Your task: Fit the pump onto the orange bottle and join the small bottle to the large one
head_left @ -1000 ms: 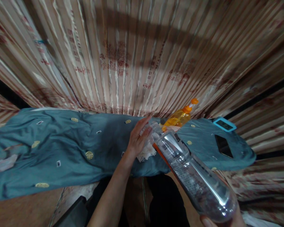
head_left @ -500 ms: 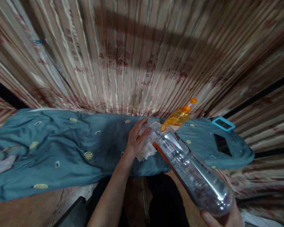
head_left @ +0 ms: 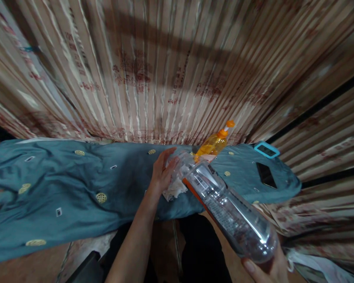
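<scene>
A large clear plastic bottle [head_left: 227, 208] with an orange-edged label lies tilted across the view, its top end pointing up and left. My right hand [head_left: 267, 269] grips its base at the lower right. At the other end, my left hand [head_left: 163, 171] curls around the clear plastic of the top; how its fingertips meet the plastic is hard to make out. Beneath that end, a crumpled whitish cloth or tissue [head_left: 175, 191] rests on the teal cover [head_left: 126, 184]. Just behind the bottle's top is a yellow pump bottle [head_left: 212, 145] with an orange pump.
To the right on the cover are a blue-framed device [head_left: 267, 149] and a dark phone [head_left: 266, 175]. A pleated patterned curtain [head_left: 153, 70] hangs behind. My dark-clothed legs [head_left: 202, 247] are below the front edge.
The view has shifted a little, so everything appears slightly further left. Both hands keep their hold on the clear bottle, which stays at about the same tilt.
</scene>
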`<state>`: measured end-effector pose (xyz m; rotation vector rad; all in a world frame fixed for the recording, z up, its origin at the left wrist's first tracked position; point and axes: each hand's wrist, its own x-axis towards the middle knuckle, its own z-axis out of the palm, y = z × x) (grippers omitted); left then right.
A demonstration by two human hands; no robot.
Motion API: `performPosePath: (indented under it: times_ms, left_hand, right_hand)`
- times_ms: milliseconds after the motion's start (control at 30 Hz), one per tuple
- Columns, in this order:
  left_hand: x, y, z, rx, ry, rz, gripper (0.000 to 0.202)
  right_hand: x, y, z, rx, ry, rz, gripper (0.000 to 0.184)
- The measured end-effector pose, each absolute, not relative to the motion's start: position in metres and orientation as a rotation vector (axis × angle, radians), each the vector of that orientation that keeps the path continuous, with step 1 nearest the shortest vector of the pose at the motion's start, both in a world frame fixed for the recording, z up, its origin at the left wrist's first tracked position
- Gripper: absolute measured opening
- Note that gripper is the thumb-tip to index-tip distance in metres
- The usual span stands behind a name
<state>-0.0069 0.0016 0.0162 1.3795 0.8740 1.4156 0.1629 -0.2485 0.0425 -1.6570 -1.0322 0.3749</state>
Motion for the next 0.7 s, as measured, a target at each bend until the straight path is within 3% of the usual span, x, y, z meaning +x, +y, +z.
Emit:
performPosePath:
  times_ms: [367,700]
  left_hand:
    - [0.000,0.009,0.005,1.395,0.844,1.362,0.051]
    - [-0.002,0.000,0.022,1.618,0.804,1.402,0.057]
  right_hand:
    - [0.158,-0.245,0.053,-1.640,-0.927,0.478,0.090]
    - [0.159,-0.241,0.058,-1.689,-0.833,0.475,0.098]
